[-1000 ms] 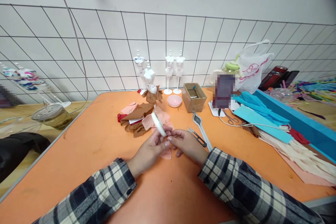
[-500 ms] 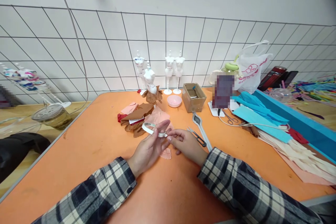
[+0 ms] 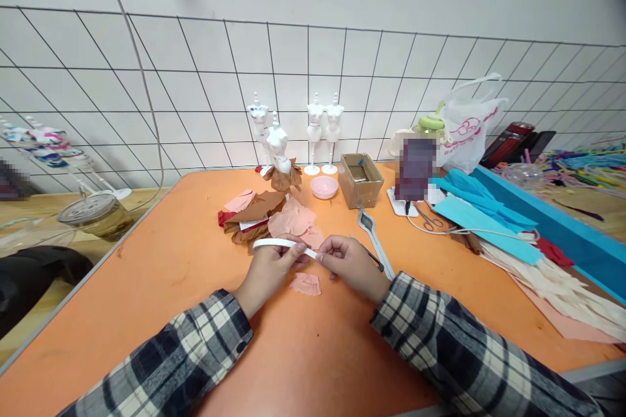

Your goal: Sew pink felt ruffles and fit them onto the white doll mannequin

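Between my two hands runs a narrow white tape [image 3: 274, 243]. One part of it arcs over my left hand [image 3: 274, 267], whose thumb and fingers are closed on it. My right hand [image 3: 349, 264] pinches the short stretch on the other side, its fingertips close to the left ones. A small gathered piece of peach crepe paper [image 3: 306, 284] lies on the table just below the hands. Beyond them is a pile of brown crepe paper [image 3: 261, 206] and peach crepe paper [image 3: 293, 216]. Dark-handled snips [image 3: 375, 260] lie partly hidden behind my right hand.
Several white mannequin stands, one a dress form [image 3: 278, 140] with brown paper at its base, stand at the back. Nearby are a pink bowl [image 3: 324, 187], a cardboard box [image 3: 360, 182] and a grey long-handled tool [image 3: 374, 238]. Scissors [image 3: 430, 220] and blue paper [image 3: 489, 228] lie right.
My left hand has turned from palm up to palm down, closing on the tape. The tape loop has tipped flatter and its stretch between the hands shows more. The small peach piece is now uncovered.
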The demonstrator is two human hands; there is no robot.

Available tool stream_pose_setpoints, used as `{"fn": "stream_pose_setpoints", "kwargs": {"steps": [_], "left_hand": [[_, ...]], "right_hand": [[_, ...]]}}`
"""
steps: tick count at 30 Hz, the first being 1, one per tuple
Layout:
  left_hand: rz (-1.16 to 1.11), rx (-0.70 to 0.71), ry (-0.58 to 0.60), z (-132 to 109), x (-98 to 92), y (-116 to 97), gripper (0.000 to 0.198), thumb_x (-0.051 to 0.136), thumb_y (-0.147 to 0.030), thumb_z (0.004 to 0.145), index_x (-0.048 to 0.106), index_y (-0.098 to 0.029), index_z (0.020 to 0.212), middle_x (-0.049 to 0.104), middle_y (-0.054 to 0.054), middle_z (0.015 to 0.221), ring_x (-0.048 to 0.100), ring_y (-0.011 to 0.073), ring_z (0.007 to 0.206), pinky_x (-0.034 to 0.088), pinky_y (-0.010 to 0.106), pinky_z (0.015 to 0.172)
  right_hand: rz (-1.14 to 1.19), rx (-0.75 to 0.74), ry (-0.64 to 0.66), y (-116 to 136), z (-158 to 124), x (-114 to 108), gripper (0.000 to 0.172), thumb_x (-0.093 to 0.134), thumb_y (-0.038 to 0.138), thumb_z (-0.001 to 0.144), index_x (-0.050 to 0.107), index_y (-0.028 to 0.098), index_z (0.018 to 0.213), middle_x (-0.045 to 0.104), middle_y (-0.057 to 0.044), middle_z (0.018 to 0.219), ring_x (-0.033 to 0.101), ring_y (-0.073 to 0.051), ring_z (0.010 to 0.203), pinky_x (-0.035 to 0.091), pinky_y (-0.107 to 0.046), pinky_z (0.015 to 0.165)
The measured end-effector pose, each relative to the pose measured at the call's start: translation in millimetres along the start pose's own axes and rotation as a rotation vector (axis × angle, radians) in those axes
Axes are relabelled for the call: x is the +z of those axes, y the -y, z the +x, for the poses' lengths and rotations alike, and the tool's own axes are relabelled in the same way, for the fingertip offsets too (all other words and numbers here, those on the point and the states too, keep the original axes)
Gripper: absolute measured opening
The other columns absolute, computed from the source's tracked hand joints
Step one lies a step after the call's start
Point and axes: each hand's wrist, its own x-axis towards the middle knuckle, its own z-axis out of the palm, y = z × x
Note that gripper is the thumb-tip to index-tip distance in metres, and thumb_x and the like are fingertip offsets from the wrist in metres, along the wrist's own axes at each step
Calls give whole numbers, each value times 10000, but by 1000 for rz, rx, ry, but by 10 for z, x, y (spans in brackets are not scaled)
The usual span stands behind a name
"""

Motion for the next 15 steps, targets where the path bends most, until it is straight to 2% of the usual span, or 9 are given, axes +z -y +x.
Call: {"fn": "stream_pose_setpoints", "kwargs": {"steps": [5, 8, 9, 11, 13, 15], "left_hand": [[43, -75, -68, 4, -28, -36, 531, 680, -621, 697, 713, -110, 837, 746, 114, 830, 695, 204, 658, 488, 222, 473], [-18, -66, -90, -7, -34, -49, 526, 678, -621, 704, 722, -118, 850, 749, 116, 862, 688, 190, 644, 494, 223, 479], [-24, -43, -105, -3, -45, -57, 514, 679, -613, 709, 725, -122, 853, 750, 115, 878, 688, 188, 653, 513, 233, 508], [-22, 15, -150, 14, -75, -73, 487, 682, -595, 721, 728, -127, 850, 751, 115, 903, 684, 181, 659, 532, 243, 546], [-23, 40, -170, 34, -102, -81, 472, 679, -578, 738, 727, -123, 854, 750, 117, 904, 675, 173, 648, 543, 250, 572], [-33, 35, -154, 44, -109, -76, 468, 672, -568, 752, 723, -119, 870, 751, 116, 882, 675, 174, 654, 554, 265, 609]], "right_hand": [[104, 138, 23, -61, -16, 69, 214, 617, 374, 776, 557, 175, 725, 460, 71, 530, 441, -68, 426, 378, -188, 415], [19, 176, 83, 12, 7, -54, 231, 587, 395, 802, 583, 181, 889, 529, 55, 598, 449, -74, 420, 377, -198, 399], [-51, 175, 89, 55, 20, -146, 282, 577, 395, 812, 572, 192, 1008, 577, 40, 675, 466, -77, 434, 379, -204, 404], [-283, 118, -69, 132, 53, -388, 406, 572, 398, 824, 506, 203, 1174, 615, 26, 751, 484, -84, 464, 370, -213, 438], [-628, 18, -263, 168, 83, -641, 368, 579, 379, 828, 556, 196, 1147, 628, 3, 774, 544, -114, 601, 370, -225, 527], [-898, 89, -216, 155, 96, -809, 277, 614, 402, 802, 633, 194, 984, 641, -14, 761, 565, -147, 660, 348, -249, 556]]}}
